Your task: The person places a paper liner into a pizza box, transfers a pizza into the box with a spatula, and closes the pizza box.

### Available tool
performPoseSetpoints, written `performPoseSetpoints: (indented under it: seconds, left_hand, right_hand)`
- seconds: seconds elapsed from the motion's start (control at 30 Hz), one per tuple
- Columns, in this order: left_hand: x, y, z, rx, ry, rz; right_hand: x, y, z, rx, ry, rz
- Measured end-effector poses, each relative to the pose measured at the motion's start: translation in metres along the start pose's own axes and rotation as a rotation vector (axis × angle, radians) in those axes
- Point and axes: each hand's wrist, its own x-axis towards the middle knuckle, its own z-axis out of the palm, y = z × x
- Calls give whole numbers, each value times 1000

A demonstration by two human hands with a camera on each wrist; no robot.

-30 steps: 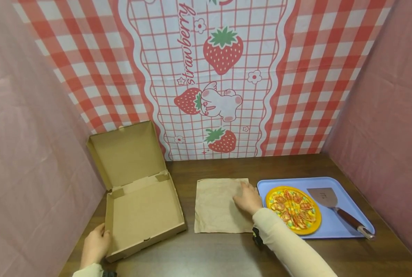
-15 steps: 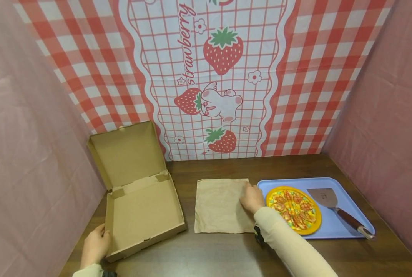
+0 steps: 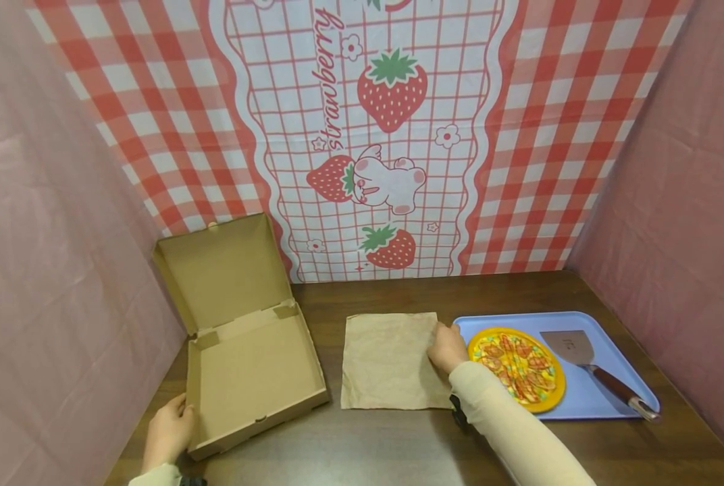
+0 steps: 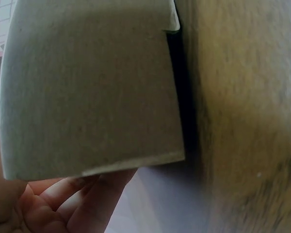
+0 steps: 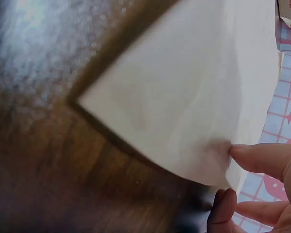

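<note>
At the left stands a cardboard pizza box [image 3: 252,374], its lid raised. My left hand [image 3: 166,432] grips the box's left side wall near the front; in the left wrist view the box corner hides part of the fingers [image 4: 94,204]. A square sheet of brown paper [image 3: 383,361] lies in the middle of the table. My right hand [image 3: 449,347] pinches its right edge, the thumb [image 5: 262,158] on top and fingers beneath, as the right wrist view shows. Close by on the right is a toy pizza [image 3: 514,368], partly covered by my right sleeve.
A blue tray [image 3: 587,398] at the right carries the pizza and a pizza turner [image 3: 571,345] with a brown handle reaching over its front rim. A strawberry-print cloth [image 3: 374,169] hangs behind the table [image 3: 338,445], and pink curtains flank it.
My right hand has slid rightward over the paper to its right edge and now pinches it there. The left hand and the box stay in place.
</note>
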Motion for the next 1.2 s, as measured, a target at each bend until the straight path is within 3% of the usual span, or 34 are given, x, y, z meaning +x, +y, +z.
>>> performPoseSetpoints:
  seconds: [0.4, 0.63, 1.2]
  left_hand:
    - [-2, 2, 1, 1, -6, -1]
    - [-3, 2, 2, -5, 4, 3]
    - [-4, 1, 1, -15, -9, 10]
  right_hand:
    - [3, 4, -1, -11, -20, -26]
    - [5, 6, -4, 40, -36, 24]
    - [9, 5, -16, 197, 48, 45]
